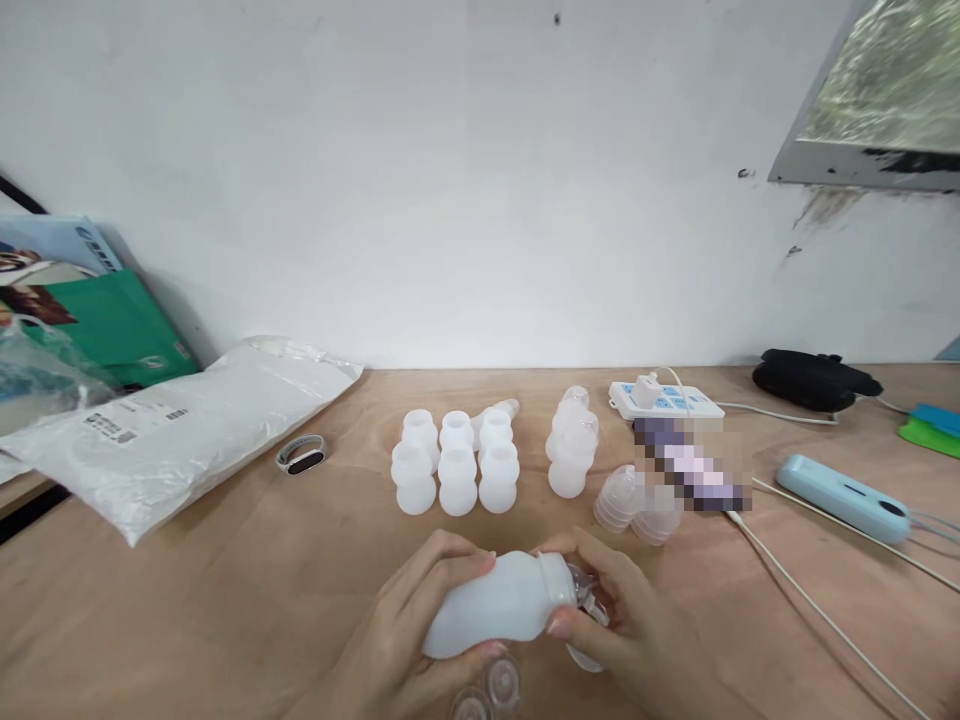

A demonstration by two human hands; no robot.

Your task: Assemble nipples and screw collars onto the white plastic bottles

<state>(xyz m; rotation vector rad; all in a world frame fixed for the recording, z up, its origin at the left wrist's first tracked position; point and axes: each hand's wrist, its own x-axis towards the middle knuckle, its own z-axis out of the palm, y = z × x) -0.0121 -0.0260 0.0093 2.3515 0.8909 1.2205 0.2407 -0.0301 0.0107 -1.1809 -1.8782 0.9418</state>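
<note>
My left hand [409,625] wraps around a white translucent silicone bottle [499,603] lying on its side just above the wooden table [247,560]. My right hand [619,625] grips the bottle's neck end, fingers closed on a clear cap piece [589,595]. Two small clear round parts [487,695] lie under the bottle at the bottom edge. Behind the hands stand several white silicone bottle pieces in rows [455,463] and another stack [572,442].
Clear caps [634,500] lie right of the rows. A white power strip [664,398], cables, a light-blue device [844,497] and a black pouch [810,378] sit right. A white plastic bag [180,425], a wristband [301,455] and a green folder [112,330] are left.
</note>
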